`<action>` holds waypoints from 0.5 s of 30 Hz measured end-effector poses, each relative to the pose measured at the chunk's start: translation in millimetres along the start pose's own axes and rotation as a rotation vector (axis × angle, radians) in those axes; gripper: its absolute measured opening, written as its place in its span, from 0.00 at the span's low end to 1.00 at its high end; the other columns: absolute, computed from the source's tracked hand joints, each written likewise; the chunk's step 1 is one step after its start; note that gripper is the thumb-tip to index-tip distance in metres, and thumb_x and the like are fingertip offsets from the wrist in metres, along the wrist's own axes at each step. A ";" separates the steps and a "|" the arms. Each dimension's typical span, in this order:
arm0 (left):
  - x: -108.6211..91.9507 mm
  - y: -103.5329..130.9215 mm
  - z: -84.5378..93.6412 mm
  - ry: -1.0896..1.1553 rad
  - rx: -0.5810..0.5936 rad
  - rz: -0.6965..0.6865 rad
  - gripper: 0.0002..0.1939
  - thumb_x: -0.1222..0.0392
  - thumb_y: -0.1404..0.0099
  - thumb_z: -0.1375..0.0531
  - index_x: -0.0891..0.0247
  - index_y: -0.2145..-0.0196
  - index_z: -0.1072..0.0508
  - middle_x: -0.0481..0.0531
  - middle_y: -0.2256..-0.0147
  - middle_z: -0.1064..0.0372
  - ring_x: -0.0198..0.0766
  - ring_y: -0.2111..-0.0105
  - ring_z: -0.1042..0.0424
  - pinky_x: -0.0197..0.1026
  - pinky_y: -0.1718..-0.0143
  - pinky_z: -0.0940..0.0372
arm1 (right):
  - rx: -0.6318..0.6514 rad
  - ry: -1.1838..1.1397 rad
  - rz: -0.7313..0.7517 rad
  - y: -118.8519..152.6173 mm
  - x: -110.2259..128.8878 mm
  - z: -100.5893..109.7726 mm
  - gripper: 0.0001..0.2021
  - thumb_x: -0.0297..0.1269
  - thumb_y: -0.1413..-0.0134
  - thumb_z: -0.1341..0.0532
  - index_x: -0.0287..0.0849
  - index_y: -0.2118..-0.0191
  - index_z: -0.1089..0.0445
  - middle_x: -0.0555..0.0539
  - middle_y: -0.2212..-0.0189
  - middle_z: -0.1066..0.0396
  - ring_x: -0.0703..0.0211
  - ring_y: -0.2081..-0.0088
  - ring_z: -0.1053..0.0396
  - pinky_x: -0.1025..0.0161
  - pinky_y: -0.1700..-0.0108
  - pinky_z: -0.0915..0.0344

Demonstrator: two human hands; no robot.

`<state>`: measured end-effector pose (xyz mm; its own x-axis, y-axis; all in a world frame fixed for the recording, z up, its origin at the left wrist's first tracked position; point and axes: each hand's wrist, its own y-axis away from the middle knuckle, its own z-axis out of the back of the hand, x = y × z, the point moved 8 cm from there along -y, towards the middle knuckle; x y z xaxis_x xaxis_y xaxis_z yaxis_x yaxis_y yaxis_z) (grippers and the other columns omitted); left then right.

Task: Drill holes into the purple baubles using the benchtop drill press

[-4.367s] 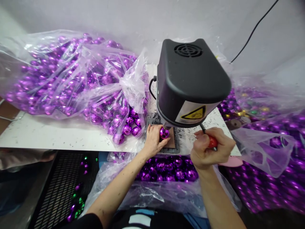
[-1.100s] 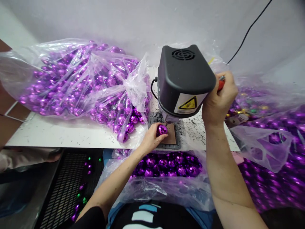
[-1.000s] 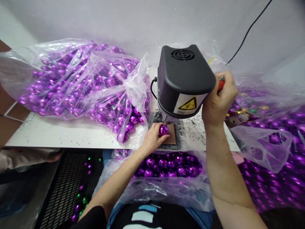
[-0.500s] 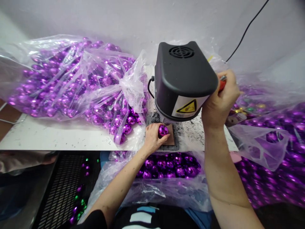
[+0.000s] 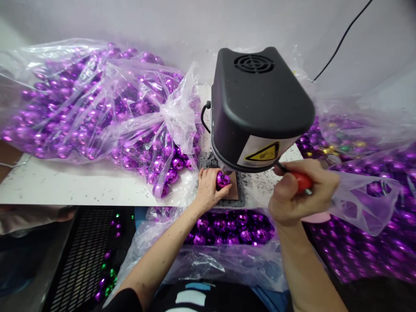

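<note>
While the left hand (image 5: 209,187) grasps a purple ball (image 5: 223,179), the right hand (image 5: 299,204) grips a red handle (image 5: 300,182)

Where the white counter (image 5: 81,184) ends, a plastic bag (image 5: 211,265) of purple balls (image 5: 232,225) lies nearest, over the lap; a black mesh panel (image 5: 69,264), near left, carries small green and purple balls (image 5: 112,274). Dark flecks (image 5: 255,182) litter the counter around a brown board (image 5: 233,194); the held ball is at that board, just under the lower tip of the black machine (image 5: 263,99), contact unclear. A knotted clear bag (image 5: 182,110) of balls covers the counter's left side, and more bagged balls (image 5: 367,255) bulge at right. Farthest stands a pale wall (image 5: 195,21), a black cable (image 5: 342,40) at its right.
</note>
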<state>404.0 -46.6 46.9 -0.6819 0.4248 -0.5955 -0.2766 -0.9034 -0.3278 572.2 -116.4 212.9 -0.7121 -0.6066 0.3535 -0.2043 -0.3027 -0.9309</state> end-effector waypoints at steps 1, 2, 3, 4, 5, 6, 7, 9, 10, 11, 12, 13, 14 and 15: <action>-0.2 0.2 0.3 0.001 -0.004 -0.001 0.19 0.54 0.37 0.34 0.60 0.51 0.32 0.56 0.53 0.28 0.49 0.49 0.33 0.54 0.39 0.44 | 0.022 -0.020 0.028 7.2 0.8 0.7 0.08 0.35 0.39 0.39 0.42 0.54 0.32 0.52 0.70 0.32 0.67 0.69 0.31 0.64 0.65 0.35; -0.4 0.4 0.8 0.002 -0.011 -0.002 0.19 0.54 0.37 0.33 0.60 0.51 0.32 0.56 0.53 0.28 0.49 0.49 0.33 0.54 0.40 0.44 | 0.038 -0.037 0.048 12.9 1.0 1.0 0.10 0.33 0.40 0.39 0.41 0.53 0.32 0.52 0.70 0.32 0.66 0.69 0.31 0.63 0.65 0.34; -0.7 0.6 1.2 0.004 -0.017 -0.005 0.19 0.54 0.37 0.33 0.60 0.51 0.32 0.56 0.53 0.28 0.49 0.49 0.33 0.54 0.40 0.44 | 0.048 -0.052 0.060 17.0 0.7 0.9 0.11 0.32 0.41 0.39 0.41 0.52 0.33 0.52 0.70 0.32 0.65 0.70 0.31 0.63 0.66 0.34; -1.1 0.6 1.6 0.006 -0.023 -0.008 0.20 0.54 0.37 0.33 0.61 0.51 0.32 0.56 0.53 0.28 0.50 0.49 0.33 0.54 0.40 0.44 | 0.050 -0.063 0.063 19.8 0.2 0.5 0.12 0.31 0.42 0.39 0.41 0.52 0.33 0.52 0.70 0.32 0.65 0.70 0.31 0.62 0.66 0.34; -1.5 0.7 1.9 0.008 -0.028 -0.011 0.20 0.54 0.37 0.33 0.61 0.51 0.32 0.56 0.52 0.28 0.50 0.49 0.33 0.54 0.40 0.44 | 0.046 -0.071 0.054 21.5 -0.8 -0.2 0.12 0.30 0.42 0.39 0.41 0.52 0.33 0.52 0.71 0.32 0.65 0.71 0.31 0.62 0.67 0.34; -2.0 0.7 2.0 0.008 -0.031 -0.013 0.20 0.54 0.38 0.33 0.61 0.51 0.32 0.56 0.52 0.28 0.50 0.49 0.33 0.55 0.40 0.43 | 0.033 -0.074 0.042 22.5 -1.6 -0.8 0.12 0.30 0.42 0.39 0.41 0.52 0.33 0.52 0.71 0.33 0.65 0.72 0.31 0.62 0.68 0.35; -2.4 0.7 2.0 0.007 -0.034 -0.013 0.20 0.54 0.38 0.33 0.61 0.51 0.32 0.56 0.52 0.28 0.50 0.49 0.33 0.55 0.40 0.43 | 0.012 -0.074 0.031 23.1 -1.8 -1.2 0.11 0.30 0.42 0.39 0.41 0.53 0.33 0.52 0.72 0.33 0.65 0.72 0.31 0.62 0.68 0.35; -2.9 0.7 2.0 0.002 -0.040 -0.006 0.20 0.55 0.38 0.33 0.61 0.51 0.32 0.56 0.52 0.28 0.50 0.49 0.32 0.55 0.40 0.43 | -0.036 -0.075 0.001 24.6 -1.9 -2.0 0.09 0.30 0.41 0.40 0.42 0.54 0.33 0.53 0.72 0.34 0.66 0.73 0.32 0.63 0.69 0.35; -3.2 0.8 1.9 -0.001 -0.042 -0.001 0.20 0.55 0.38 0.33 0.60 0.51 0.32 0.56 0.52 0.28 0.50 0.49 0.32 0.55 0.39 0.43 | -0.058 -0.077 -0.020 25.8 -2.2 -2.5 0.08 0.30 0.41 0.40 0.42 0.55 0.33 0.53 0.72 0.35 0.67 0.74 0.33 0.64 0.70 0.34; -3.4 0.8 1.8 -0.003 -0.044 0.002 0.20 0.55 0.38 0.33 0.60 0.51 0.33 0.56 0.52 0.28 0.50 0.49 0.32 0.56 0.39 0.43 | -0.080 -0.081 -0.042 27.4 -2.6 -2.8 0.08 0.30 0.41 0.41 0.42 0.55 0.33 0.54 0.72 0.35 0.68 0.75 0.33 0.64 0.70 0.34; -3.8 0.8 1.6 -0.004 -0.044 0.005 0.20 0.55 0.38 0.33 0.60 0.51 0.33 0.56 0.52 0.28 0.50 0.49 0.32 0.56 0.39 0.43 | -0.100 -0.085 -0.063 29.3 -3.2 -2.9 0.08 0.30 0.41 0.41 0.41 0.56 0.33 0.54 0.72 0.35 0.68 0.75 0.34 0.65 0.71 0.34; -4.1 0.9 1.6 -0.006 -0.046 0.006 0.21 0.55 0.38 0.32 0.60 0.51 0.33 0.56 0.52 0.28 0.50 0.49 0.32 0.56 0.39 0.42 | -0.117 -0.090 -0.084 31.4 -4.0 -2.8 0.07 0.30 0.41 0.41 0.41 0.56 0.33 0.54 0.72 0.35 0.69 0.75 0.34 0.65 0.71 0.34; -4.3 0.9 1.8 -0.007 -0.048 0.008 0.21 0.56 0.39 0.32 0.59 0.51 0.33 0.56 0.52 0.28 0.50 0.48 0.32 0.56 0.39 0.42 | -0.130 -0.093 -0.100 33.5 -4.7 -2.6 0.07 0.30 0.41 0.41 0.41 0.57 0.33 0.54 0.71 0.35 0.69 0.75 0.34 0.65 0.71 0.33; -4.3 0.8 2.0 -0.007 -0.051 0.010 0.21 0.56 0.39 0.32 0.60 0.51 0.33 0.56 0.52 0.29 0.51 0.48 0.32 0.55 0.40 0.42 | -0.140 -0.093 -0.109 35.6 -5.3 -2.3 0.07 0.30 0.42 0.41 0.41 0.57 0.33 0.54 0.71 0.35 0.70 0.75 0.34 0.65 0.71 0.33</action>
<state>405.3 -49.3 50.7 -0.6895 0.4150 -0.5935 -0.2352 -0.9034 -0.3585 567.2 -122.3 177.7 -0.6164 -0.6432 0.4542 -0.3729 -0.2697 -0.8878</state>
